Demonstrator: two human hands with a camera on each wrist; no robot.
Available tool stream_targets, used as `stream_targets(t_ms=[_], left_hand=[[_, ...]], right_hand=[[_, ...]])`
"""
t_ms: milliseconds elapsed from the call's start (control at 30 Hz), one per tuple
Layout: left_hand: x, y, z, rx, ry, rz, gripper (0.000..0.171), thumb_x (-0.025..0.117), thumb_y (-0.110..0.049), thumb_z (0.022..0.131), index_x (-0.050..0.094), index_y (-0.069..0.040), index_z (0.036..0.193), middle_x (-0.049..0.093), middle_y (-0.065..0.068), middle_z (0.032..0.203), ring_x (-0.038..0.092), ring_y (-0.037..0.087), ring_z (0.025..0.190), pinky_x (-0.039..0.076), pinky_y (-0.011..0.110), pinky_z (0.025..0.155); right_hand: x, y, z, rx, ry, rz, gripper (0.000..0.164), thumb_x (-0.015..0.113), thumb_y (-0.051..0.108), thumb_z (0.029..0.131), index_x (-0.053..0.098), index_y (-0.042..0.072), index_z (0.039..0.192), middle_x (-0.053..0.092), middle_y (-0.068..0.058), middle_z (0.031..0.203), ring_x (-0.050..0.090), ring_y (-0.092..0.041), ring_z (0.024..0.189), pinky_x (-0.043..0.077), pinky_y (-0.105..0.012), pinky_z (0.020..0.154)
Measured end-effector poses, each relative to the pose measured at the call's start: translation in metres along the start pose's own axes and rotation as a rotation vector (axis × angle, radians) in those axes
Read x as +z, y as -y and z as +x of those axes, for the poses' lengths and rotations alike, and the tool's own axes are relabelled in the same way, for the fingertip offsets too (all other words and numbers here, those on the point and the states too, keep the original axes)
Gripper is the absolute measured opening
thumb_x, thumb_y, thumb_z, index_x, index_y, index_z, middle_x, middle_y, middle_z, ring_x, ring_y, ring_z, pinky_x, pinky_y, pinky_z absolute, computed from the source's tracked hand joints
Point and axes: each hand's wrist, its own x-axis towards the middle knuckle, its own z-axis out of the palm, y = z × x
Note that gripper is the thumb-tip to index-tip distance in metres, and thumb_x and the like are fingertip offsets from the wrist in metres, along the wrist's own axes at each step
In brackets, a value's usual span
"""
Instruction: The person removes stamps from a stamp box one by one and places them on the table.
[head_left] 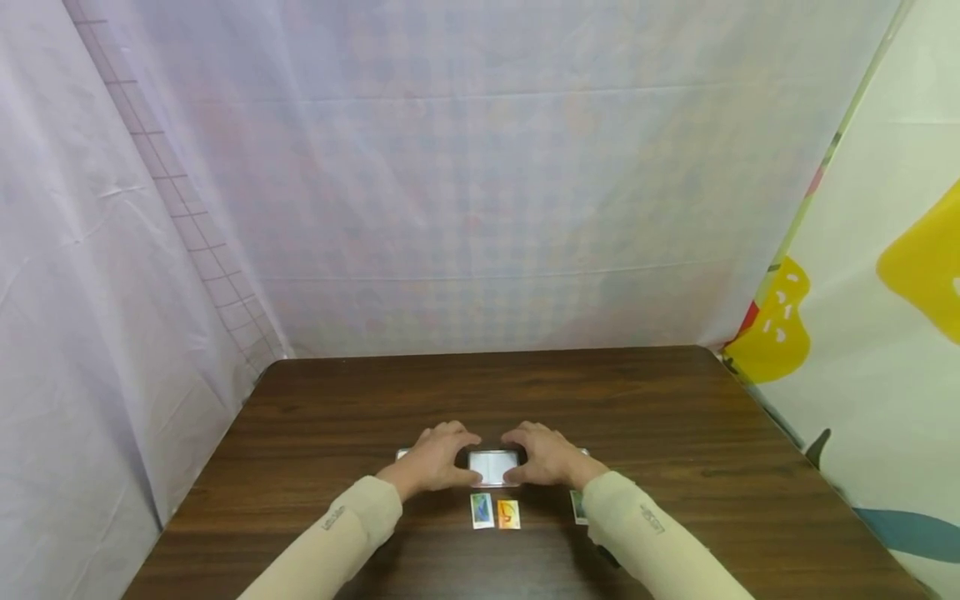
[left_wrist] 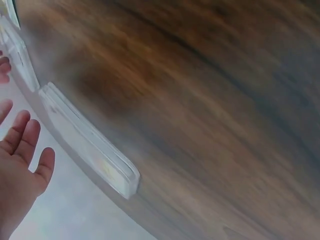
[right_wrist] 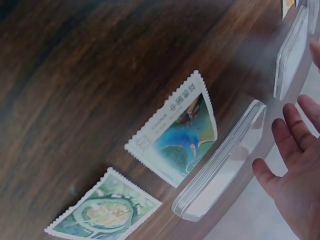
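A flat clear case with a whitish inside (head_left: pixel 495 467) lies on the table between both hands. At its left end is my left hand (head_left: pixel 435 458), thumb tip over the near corner and fingers curved past the far edge. My right hand (head_left: pixel 551 457) mirrors this at the right end. Both hands' fingers look loosely bent in the wrist views. Just in front of the case lie a blue-green stamp (head_left: pixel 482 510) and an orange stamp (head_left: pixel 508 514). Another clear case (left_wrist: pixel 90 140) lies beside the left hand, and a third clear case (right_wrist: pixel 220 165) beside the right.
Near the right-hand case lie a stamp with a blue picture (right_wrist: pixel 182 140) and a green stamp (right_wrist: pixel 107 210), mostly behind the right sleeve (head_left: pixel 645 525) in the head view. The dark wooden table (head_left: pixel 337 400) reaches back to a pale curtain (head_left: pixel 480 208).
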Motion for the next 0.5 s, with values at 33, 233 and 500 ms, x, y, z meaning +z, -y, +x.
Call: stream_targets(t_ms=[33, 233, 500], left_hand=[[-0.001, 0.001, -0.001, 0.001, -0.005, -0.009, 0.062, 0.074, -0.046, 0.085, 0.059, -0.011, 0.135, 0.056, 0.006, 0.126, 0.051, 0.026, 0.119, 0.037, 0.047, 0.102], [-0.005, 0.013, -0.013, 0.009, -0.042, -0.030, 0.061, 0.074, -0.044, 0.085, 0.060, -0.009, 0.134, 0.057, 0.008, 0.123, 0.051, 0.028, 0.118, 0.038, 0.049, 0.099], [-0.012, 0.031, -0.031, -0.013, -0.094, -0.078, 0.060, 0.076, -0.040, 0.083, 0.061, -0.007, 0.131, 0.057, 0.008, 0.119, 0.052, 0.031, 0.116, 0.037, 0.052, 0.097]], right_hand=[[0.000, 0.000, 0.000, -0.003, -0.006, -0.002, 0.059, 0.081, 0.035, 0.079, 0.062, 0.009, 0.129, 0.059, -0.009, 0.125, 0.052, -0.031, 0.120, 0.036, -0.059, 0.102], [0.005, 0.000, 0.002, -0.039, -0.040, -0.016, 0.058, 0.079, 0.037, 0.080, 0.063, 0.008, 0.128, 0.060, -0.009, 0.122, 0.053, -0.031, 0.117, 0.040, -0.058, 0.098], [0.008, 0.008, 0.006, -0.088, -0.076, -0.017, 0.058, 0.079, 0.037, 0.080, 0.064, 0.005, 0.126, 0.060, -0.011, 0.119, 0.055, -0.032, 0.114, 0.043, -0.056, 0.095]])
